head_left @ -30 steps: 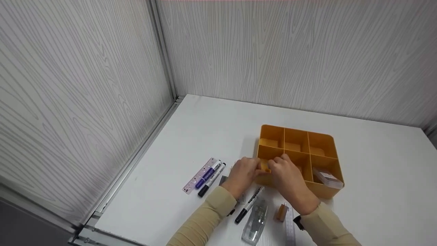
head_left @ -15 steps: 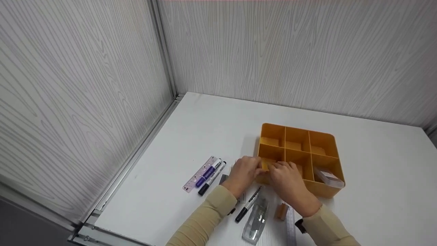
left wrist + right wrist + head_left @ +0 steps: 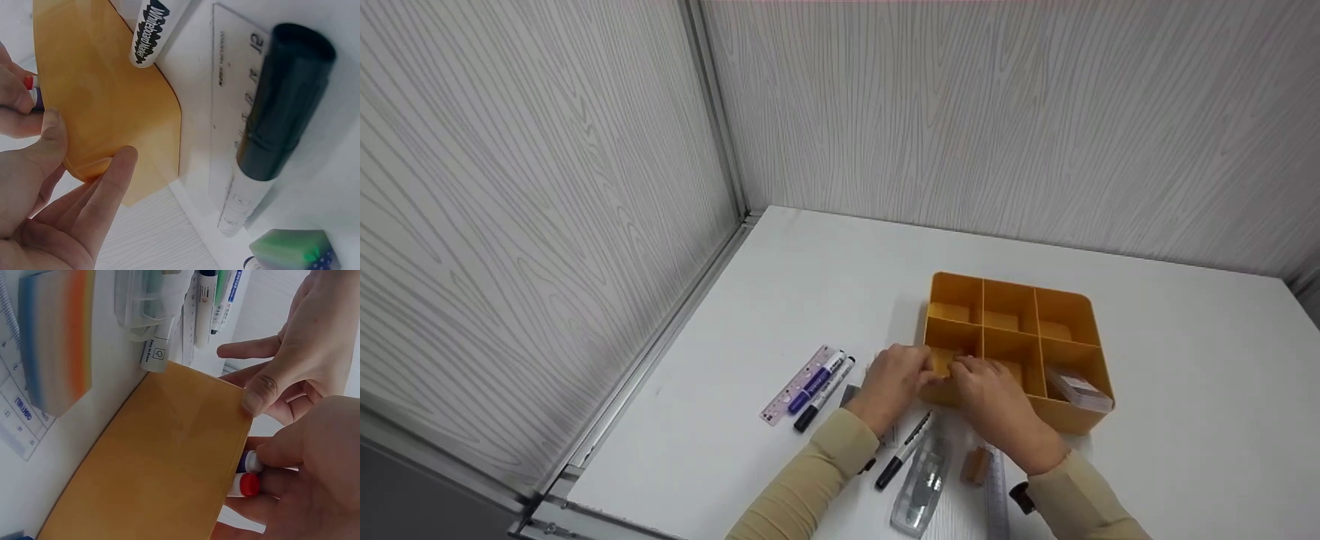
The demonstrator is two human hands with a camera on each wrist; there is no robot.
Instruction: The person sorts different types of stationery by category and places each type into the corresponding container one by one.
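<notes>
A yellow-orange six-compartment box (image 3: 1069,418) stands before me. My left hand (image 3: 889,384) grips its front left corner; in the left wrist view the thumb is at the rim and a finger (image 3: 118,174) lies along the outer wall. My right hand (image 3: 997,397) reaches over the front rim at the front left compartment. In the right wrist view its fingers curl round two small capped sticks, one purple with a white end (image 3: 254,462), the other with a red cap (image 3: 247,485). Their lower parts are hidden by the box wall. A clear case (image 3: 1081,390) leans in the front right compartment.
To the left lie a pink ruler (image 3: 780,405), a purple marker (image 3: 814,388) and a black-capped marker (image 3: 808,415). Nearer me are a whiteboard marker (image 3: 900,456), a clear plastic case (image 3: 919,495), a multicoloured block (image 3: 976,465) and a clear ruler (image 3: 997,502). Wood-grain panels stand behind and left.
My right hand has lowered slightly, its fingers dropping toward the front left compartment. An orange-red bit seen beside its fingertips is now hidden in the head view. My left hand keeps its hold.
</notes>
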